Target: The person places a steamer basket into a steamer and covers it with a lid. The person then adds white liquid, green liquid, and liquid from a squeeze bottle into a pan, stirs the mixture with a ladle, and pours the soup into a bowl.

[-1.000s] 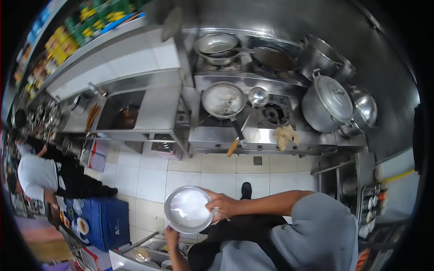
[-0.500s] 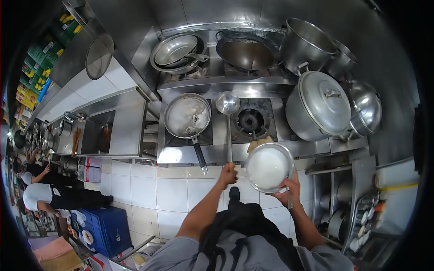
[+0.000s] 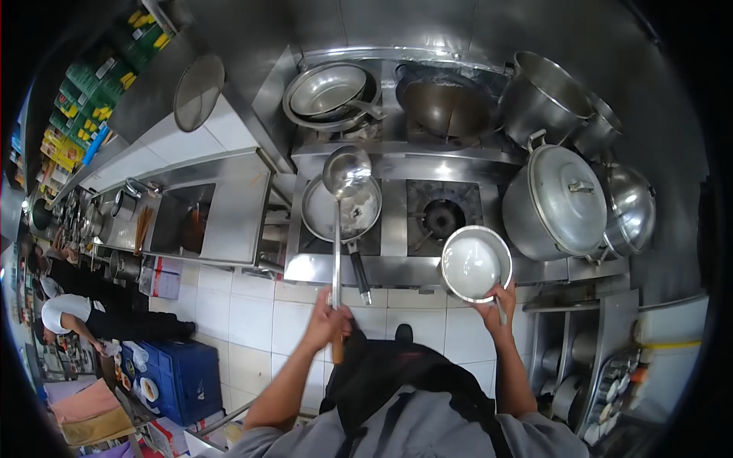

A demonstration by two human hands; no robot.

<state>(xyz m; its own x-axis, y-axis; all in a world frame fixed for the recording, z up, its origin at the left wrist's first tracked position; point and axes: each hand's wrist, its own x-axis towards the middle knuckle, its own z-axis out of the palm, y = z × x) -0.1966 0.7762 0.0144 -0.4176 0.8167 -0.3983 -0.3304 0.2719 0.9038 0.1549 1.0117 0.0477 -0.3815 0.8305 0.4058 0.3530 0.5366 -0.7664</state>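
My left hand (image 3: pixel 327 327) is closed round the wooden-ended handle of a long metal ladle (image 3: pixel 347 169). The ladle's bowl is over the far side of a frying pan (image 3: pixel 360 214), which holds something white and frothy and sits on the front left burner. My right hand (image 3: pixel 496 307) grips a metal pot (image 3: pixel 475 264) by its near side and handle. White liquid shows inside this pot, held at the stove's front edge, right of the pan.
Behind stand stacked pans (image 3: pixel 328 90) and a wok (image 3: pixel 447 107). A large lidded pot (image 3: pixel 565 200) is right of the bare front burner (image 3: pixel 443 219). A sink (image 3: pixel 183 229) lies left. A co-worker (image 3: pixel 72 314) stands near a blue crate (image 3: pixel 179 378) at the far left.
My left hand has lifted the ladle from between the burners and carried it left over the frying pan. The pot in my right hand now sits farther right, and the cloth beside it is out of sight.
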